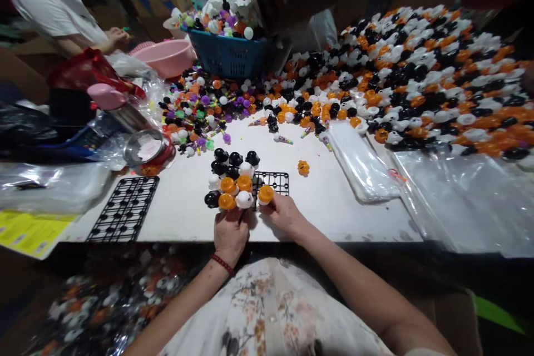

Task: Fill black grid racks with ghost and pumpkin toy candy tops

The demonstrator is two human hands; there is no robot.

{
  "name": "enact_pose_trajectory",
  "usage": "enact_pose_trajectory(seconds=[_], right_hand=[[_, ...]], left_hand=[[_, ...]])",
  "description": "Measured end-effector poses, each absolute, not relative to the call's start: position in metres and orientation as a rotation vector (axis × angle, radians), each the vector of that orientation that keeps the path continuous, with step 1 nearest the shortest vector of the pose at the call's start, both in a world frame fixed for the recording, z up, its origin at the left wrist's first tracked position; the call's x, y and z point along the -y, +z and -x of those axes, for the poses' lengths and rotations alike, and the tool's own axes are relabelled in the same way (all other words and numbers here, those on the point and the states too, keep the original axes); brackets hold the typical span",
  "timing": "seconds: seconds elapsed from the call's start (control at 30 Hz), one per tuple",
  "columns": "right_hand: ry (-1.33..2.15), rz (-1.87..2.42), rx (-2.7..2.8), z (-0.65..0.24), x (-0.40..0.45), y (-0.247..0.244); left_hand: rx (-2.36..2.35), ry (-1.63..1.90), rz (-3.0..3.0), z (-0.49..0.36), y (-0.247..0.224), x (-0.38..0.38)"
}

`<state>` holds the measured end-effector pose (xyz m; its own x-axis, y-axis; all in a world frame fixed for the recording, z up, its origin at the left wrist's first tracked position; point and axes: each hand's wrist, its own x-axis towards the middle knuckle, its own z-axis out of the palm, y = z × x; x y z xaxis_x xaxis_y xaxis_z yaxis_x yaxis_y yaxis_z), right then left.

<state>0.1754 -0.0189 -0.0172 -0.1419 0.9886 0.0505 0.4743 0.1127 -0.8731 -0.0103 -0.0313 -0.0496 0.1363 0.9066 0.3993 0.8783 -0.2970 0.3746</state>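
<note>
In front of me, a black plastic grid (273, 180) carries a cluster of small toy heads. They include black heads (219, 168), orange pumpkins (228, 184) and a white ghost-like head (244, 199). My left hand (230, 238), with a red beaded bracelet, is closed at the near edge of this grid. The toys hide part of its fingers. Between the fingertips of my right hand (286, 214) is an orange pumpkin toy (266, 194) with a white base, just right of the cluster. A loose pumpkin (303, 167) lies farther right on the white table (317, 211).
A second black grid (124, 208) lies at left. Clear plastic bags (361, 164) lie at right, below a large toy heap (417, 75). A blue basket (229, 53), pink basin (169, 58) and pink-lidded flask (119, 105) stand behind. Another person's hands (117, 36) are at upper left.
</note>
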Motion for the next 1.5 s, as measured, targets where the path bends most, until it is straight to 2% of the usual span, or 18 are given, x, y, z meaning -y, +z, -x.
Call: enact_pose_trajectory(seconds=[0.3,0.6,0.67,0.77,0.97,1.1,1.23,1.5], right_hand=[[0.751,1.469,2.041,-0.175,0.019,-0.019],[0.917,1.398,1.975,-0.195,0.002,-0.002],[0.757,1.579,1.924,-0.222,-0.022,0.009],[0.314,2.084,1.765,-0.275,-0.066,0.025],[0.148,2.369,1.576,-0.333,-0.108,0.013],[0.159,2.357,1.623,-0.326,-0.098,-0.003],[0.188,2.291,1.618,-0.308,-0.068,0.002],[0.556,1.595,1.537,-0.26,-0.005,0.016]], left_hand=[[-1.748,0.934,-2.297,0.013,-0.05,0.029],[-1.703,0.961,-2.433,0.02,-0.053,0.025],[-1.721,0.961,-2.477,0.021,-0.055,0.024],[-1.792,0.949,-2.508,0.02,-0.058,0.024],[-1.869,0.895,-2.393,0.015,-0.058,0.026],[-1.901,0.852,-2.323,0.013,-0.059,0.028],[-1.892,0.836,-2.286,0.014,-0.059,0.029],[-1.779,1.047,-2.117,0.021,-0.057,0.035]])
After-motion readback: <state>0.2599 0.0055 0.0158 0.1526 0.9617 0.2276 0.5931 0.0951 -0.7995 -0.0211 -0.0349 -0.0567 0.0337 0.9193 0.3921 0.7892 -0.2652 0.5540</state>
